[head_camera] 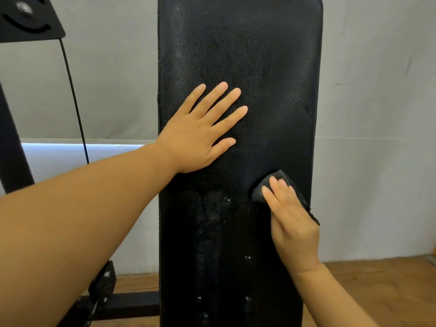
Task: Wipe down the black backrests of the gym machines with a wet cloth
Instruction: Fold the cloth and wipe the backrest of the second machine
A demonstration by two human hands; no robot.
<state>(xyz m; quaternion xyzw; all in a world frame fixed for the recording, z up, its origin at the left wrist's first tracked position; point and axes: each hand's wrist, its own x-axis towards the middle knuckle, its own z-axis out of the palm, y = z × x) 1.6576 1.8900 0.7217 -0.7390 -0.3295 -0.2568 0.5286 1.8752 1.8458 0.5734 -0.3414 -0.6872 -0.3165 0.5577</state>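
Observation:
A tall black padded backrest (266,67) fills the middle of the view, standing upright. My left hand (200,133) lies flat on its left half with the fingers spread, holding nothing. My right hand (292,220) presses a dark grey cloth (259,192) against the backrest's right side, lower down, near the edge. The cloth pokes out above and to the right of my fingers. Wet streaks and droplets (214,208) shine on the pad's lower middle, left of the cloth.
A black machine frame with a bolted plate (28,17) and a thin black cable (73,97) stands at the left. A black base bar (132,303) runs along the wooden floor (377,291). A grey wall (377,114) is close behind.

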